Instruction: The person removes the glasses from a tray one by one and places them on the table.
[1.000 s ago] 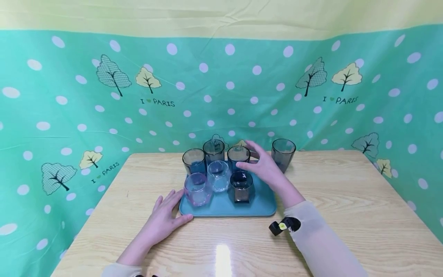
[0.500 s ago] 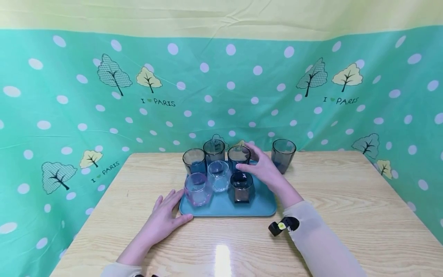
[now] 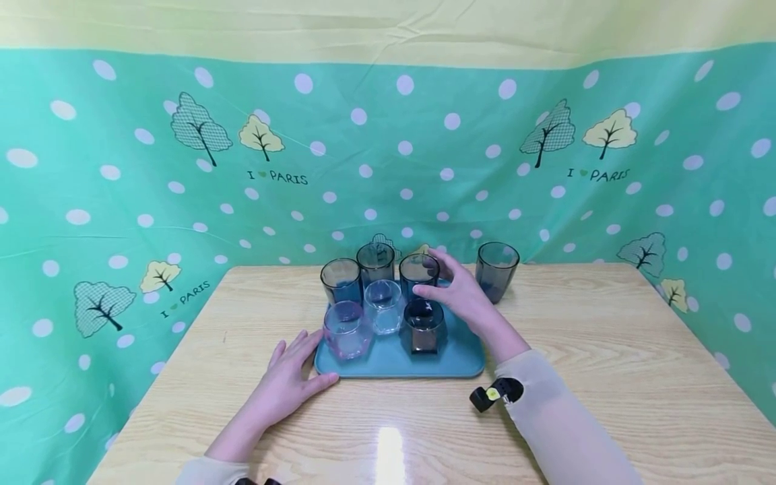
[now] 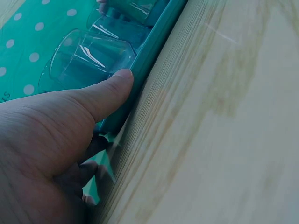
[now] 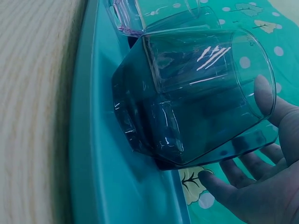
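A blue tray (image 3: 394,367) holds several drinking glasses. At its back right stands a tall smoky glass (image 3: 418,266); my right hand (image 3: 463,296) holds it from the right, thumb in front and fingers behind. Just before it sits a short dark glass (image 3: 424,330), which fills much of the right wrist view. My left hand (image 3: 287,380) rests at the tray's front left corner, fingers along the left side and thumb (image 4: 114,88) on the front rim. Near that thumb stands a pinkish clear glass (image 3: 347,333), with a clear glass (image 3: 383,310) beside it.
Two more tall smoky glasses stand at the tray's back left, one nearer (image 3: 341,277) and one farther (image 3: 375,261). Another smoky glass (image 3: 497,269) stands on the wooden table (image 3: 606,350), right of the tray. A polka-dot cloth (image 3: 388,141) hangs behind.
The right hand's fingers have drawn slightly closer round the tall smoky glass. The left hand, tray and glasses hold their places.
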Demonstrator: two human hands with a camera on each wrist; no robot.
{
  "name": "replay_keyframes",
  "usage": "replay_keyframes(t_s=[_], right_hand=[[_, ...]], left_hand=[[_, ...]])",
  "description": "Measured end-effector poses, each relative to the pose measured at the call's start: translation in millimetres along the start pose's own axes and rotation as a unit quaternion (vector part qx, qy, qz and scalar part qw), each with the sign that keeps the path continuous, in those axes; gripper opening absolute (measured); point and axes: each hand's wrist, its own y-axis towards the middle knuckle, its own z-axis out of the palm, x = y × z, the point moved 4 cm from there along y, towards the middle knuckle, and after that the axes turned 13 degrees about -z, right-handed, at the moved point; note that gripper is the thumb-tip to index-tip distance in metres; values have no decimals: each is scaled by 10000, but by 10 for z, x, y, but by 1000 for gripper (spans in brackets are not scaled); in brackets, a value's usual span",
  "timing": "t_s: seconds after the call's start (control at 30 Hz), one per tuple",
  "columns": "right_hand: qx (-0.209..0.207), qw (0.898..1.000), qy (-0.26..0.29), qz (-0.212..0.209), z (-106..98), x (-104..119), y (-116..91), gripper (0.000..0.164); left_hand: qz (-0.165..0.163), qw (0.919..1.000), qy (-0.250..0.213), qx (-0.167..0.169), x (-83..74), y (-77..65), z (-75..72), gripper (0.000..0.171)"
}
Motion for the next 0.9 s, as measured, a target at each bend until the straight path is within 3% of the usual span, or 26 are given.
replay_keyframes(t_s=[0.9], right_hand=[[-267,9994,-196,140,-8,-57,3,90]], left_hand=[[-20,10000,-11,30,41,19,23,93]])
